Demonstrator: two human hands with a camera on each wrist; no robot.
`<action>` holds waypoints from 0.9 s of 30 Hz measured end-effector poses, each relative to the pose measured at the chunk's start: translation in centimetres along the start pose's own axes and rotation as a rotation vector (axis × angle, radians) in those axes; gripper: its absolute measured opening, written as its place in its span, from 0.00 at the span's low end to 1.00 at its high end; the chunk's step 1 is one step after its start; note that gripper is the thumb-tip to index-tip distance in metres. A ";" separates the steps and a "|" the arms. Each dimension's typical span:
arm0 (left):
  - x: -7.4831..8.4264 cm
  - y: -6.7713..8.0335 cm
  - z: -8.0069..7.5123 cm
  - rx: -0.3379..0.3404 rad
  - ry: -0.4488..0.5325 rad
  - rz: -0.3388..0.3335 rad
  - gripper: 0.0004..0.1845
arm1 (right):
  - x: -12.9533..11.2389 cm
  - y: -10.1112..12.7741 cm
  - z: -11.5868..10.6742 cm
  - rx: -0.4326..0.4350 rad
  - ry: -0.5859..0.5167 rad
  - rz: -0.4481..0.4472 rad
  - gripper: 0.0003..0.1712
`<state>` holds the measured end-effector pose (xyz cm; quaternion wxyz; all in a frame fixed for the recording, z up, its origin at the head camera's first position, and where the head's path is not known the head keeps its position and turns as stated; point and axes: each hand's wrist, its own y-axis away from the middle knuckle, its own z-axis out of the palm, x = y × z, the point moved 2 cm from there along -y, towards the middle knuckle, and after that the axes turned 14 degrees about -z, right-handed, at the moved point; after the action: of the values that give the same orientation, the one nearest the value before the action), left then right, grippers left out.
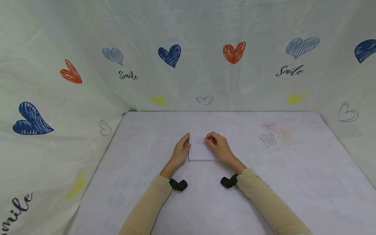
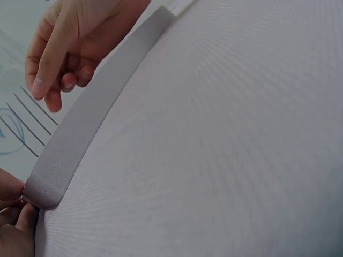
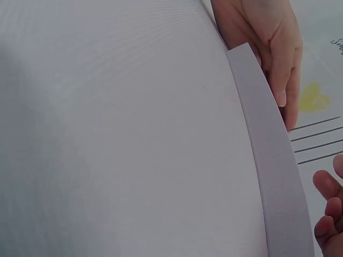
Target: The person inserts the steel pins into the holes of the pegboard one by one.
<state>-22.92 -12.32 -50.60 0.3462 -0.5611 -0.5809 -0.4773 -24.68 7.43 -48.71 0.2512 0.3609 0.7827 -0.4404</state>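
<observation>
We note a white perforated board (image 1: 202,150) lying flat near the middle of the table (image 1: 293,182), set closer to the far edge than to the near one. The left hand (image 1: 181,150) rests against the board's left edge, fingers fairly straight along that side; we judge it serves to steady the board. The right hand (image 1: 218,145) lies over the board's right portion with fingertips drawn together just beside a short row of thin dark pins (image 1: 200,140) that appear to stand in the board's far holes. Whether a pin is pinched there, we cannot tell. A loose bundle of spare pins (image 1: 268,140) lies on the table toward the right edge, apart from the board, within reach of the right hand.
</observation>
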 end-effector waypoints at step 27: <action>0.1 0.1 0.0 0.003 0.001 -0.004 0.28 | 0.9 1.0 -3.6 0.072 -0.002 0.077 0.03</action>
<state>-22.81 -12.30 -50.52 0.3463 -0.5592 -0.5825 -0.4774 -24.68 11.24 -48.09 0.2556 0.3993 0.7515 -0.4587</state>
